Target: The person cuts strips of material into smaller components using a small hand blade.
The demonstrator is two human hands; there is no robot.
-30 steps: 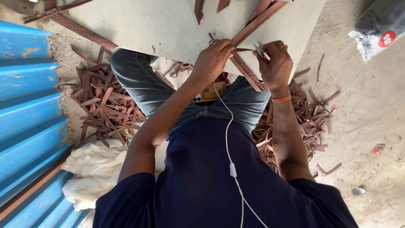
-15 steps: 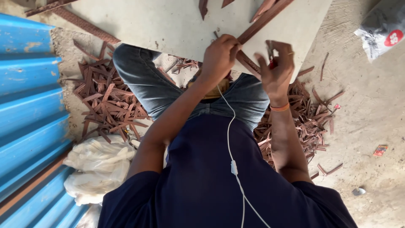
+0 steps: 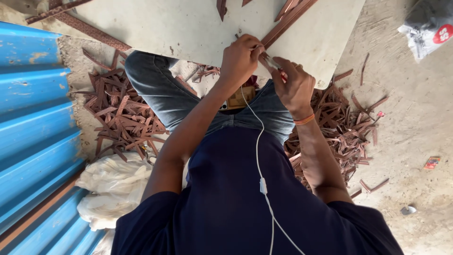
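My left hand [image 3: 239, 59] pinches the near end of a long brown strip [image 3: 288, 20] that lies slanted on a pale board [image 3: 179, 26] across my knees. My right hand [image 3: 295, 85] is close beside it, fingers curled around a small thin metal tool [image 3: 271, 61] whose tip touches the strip's end. An orange band circles the right wrist. Part of the tool is hidden by my fingers. A white earphone cable [image 3: 257, 141] hangs down my dark blue shirt.
Heaps of short brown strip offcuts lie on the ground at left [image 3: 120, 118] and right [image 3: 339, 123] of my legs. Blue corrugated sheet [image 3: 33, 123] runs along the left, white cloth [image 3: 113, 184] beside it. A grey-white bag [image 3: 427, 28] lies far right on concrete.
Both hands have stayed together at the strip's end, and the right hand has dropped slightly and turned. The view has drifted a little.
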